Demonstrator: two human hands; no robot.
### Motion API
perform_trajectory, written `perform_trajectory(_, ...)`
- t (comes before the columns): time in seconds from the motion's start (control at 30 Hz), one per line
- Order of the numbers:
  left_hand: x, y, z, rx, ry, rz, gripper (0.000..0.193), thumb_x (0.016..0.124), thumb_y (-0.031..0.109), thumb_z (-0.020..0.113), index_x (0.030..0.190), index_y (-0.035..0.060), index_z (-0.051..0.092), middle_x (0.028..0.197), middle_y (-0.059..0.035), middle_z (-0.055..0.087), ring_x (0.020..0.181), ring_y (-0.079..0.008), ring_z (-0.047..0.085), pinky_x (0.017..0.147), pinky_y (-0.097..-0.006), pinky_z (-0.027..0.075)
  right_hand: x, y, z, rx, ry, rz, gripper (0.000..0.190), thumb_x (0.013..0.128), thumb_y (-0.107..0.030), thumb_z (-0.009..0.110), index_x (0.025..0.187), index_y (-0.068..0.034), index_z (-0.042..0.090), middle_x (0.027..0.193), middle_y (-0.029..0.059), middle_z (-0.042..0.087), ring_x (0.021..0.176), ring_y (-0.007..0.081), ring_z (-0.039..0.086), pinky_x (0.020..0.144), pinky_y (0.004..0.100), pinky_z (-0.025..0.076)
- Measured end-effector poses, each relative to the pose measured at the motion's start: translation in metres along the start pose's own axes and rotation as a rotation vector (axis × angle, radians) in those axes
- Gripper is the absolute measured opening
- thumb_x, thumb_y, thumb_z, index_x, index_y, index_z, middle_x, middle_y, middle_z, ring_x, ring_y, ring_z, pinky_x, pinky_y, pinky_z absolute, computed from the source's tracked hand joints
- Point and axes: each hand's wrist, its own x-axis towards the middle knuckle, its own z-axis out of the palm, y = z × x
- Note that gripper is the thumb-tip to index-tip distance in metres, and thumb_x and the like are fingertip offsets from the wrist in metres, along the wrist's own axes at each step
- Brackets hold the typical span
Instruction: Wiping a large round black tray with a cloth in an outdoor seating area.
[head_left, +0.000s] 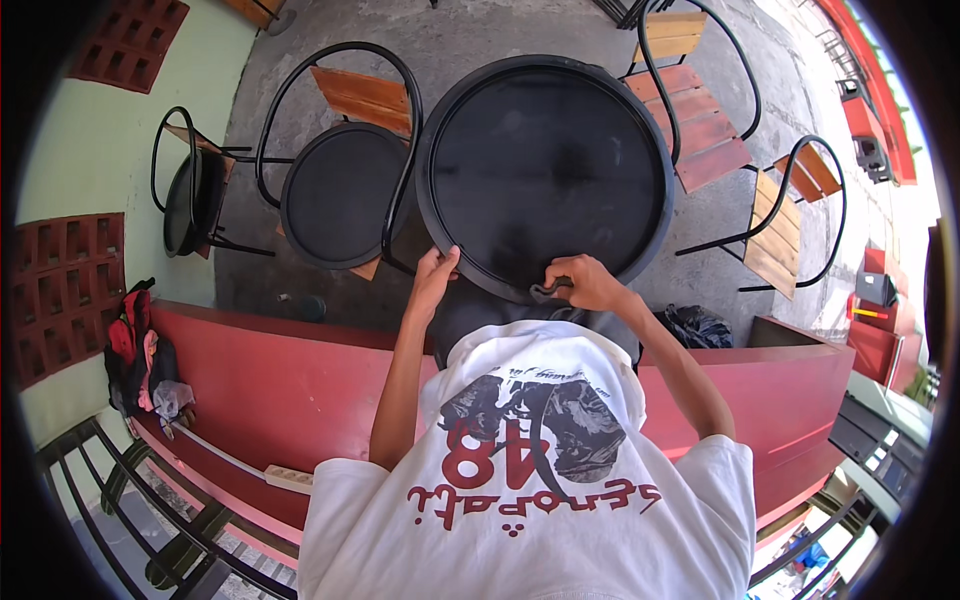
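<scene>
A large round black tray (480, 172) with a raised rim lies before me, its near edge close to my lap. My left hand (433, 279) grips the near left part of its rim, thumb on top and the other fingers partly hidden below. At the near right edge, my right hand (589, 281) is closed around a dark grey cloth (550, 291), which touches the rim. Darker, damp-looking patches mark the tray's flat surface. A smaller round black tray (346, 196) rests on a wooden-slatted chair to the left.
Another round black tray (182, 202) leans on a chair by the green wall. Slatted chairs with black metal frames, one reddish (694, 124) and one pale (776, 232), stand right. A black plastic bag (697, 326) lies behind the red ledge (285, 375), which carries a power strip (289, 478).
</scene>
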Motion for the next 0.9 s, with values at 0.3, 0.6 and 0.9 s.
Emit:
perform_trajectory(0.3,-0.009,-0.016,0.011,0.015,-0.152,-0.045,0.032,0.105,0.032,0.048,0.121,0.0050,0.053,0.104,-0.0051,0.066,0.088,-0.0146,0.067,0.080,-0.0280,0.051,0.056,-0.025,0.043,-0.001,0.180,-0.050,0.016,0.069,-0.006,0.071,0.084,-0.011,0.068,0.081,0.0088,0.069,0.077,0.0336,0.067,0.068,0.0422,0.052)
perform_trajectory(0.6,-0.022,-0.004,0.009,-0.121,-0.252,-0.070,0.028,0.098,0.008,0.043,0.125,0.0046,0.050,0.116,-0.0093,0.064,0.092,-0.0170,0.067,0.083,-0.0278,0.049,0.094,-0.038,0.049,-0.004,0.171,-0.048,0.014,0.070,-0.005,0.068,0.083,-0.011,0.068,0.086,0.0122,0.070,0.081,0.0348,0.068,0.069,0.0429,0.053)
perform_trajectory(0.9,-0.015,-0.006,0.001,-0.104,-0.297,-0.112,0.023,0.105,0.018,0.043,0.117,0.0003,0.050,0.113,-0.0123,0.064,0.098,-0.0209,0.067,0.088,-0.0310,0.049,0.042,-0.018,0.030,0.048,0.037,-0.047,0.021,0.067,0.003,0.072,0.085,-0.005,0.066,0.087,0.0109,0.069,0.081,0.0326,0.067,0.069,0.0418,0.050)
